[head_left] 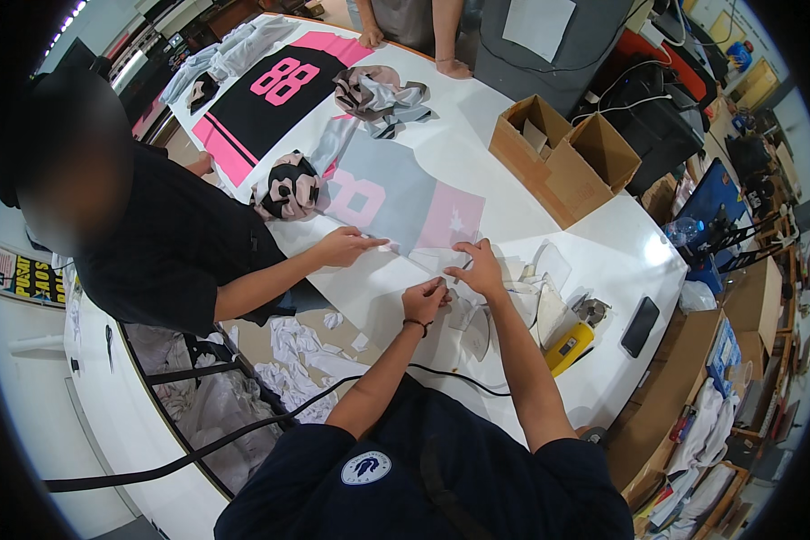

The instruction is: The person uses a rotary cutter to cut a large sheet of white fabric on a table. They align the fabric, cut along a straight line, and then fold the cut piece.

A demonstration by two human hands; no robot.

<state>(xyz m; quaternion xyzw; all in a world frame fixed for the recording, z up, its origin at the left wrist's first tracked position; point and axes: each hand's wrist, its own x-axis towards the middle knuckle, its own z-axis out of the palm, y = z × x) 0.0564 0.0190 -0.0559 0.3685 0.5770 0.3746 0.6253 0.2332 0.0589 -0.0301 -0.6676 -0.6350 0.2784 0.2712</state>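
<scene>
Left hand (426,300), thin dark band on the wrist, fingers curled in a pinch on the edge of a thin translucent backing sheet (441,270) lying flat on the white table (513,225). Right hand (477,267) just beside it, mostly flat, fingers spread and pressing on the same sheet; whether it grips anything, cannot tell. The sheet sits at the near edge of a grey and pink printed fabric panel (396,193), smooth, matte, rectangular blocks of colour. A co-worker's hand (346,246) rests on the panel's left edge, fingers extended. Curled scraps of clear film (549,270) pile up right of the hands. Further right: yellow hand tool (569,346), chunky plastic body, and a flat black phone (640,326). Crumpled pink-black fabric ball (288,186) left of the panel. Open brown cardboard box (562,153) behind.
</scene>
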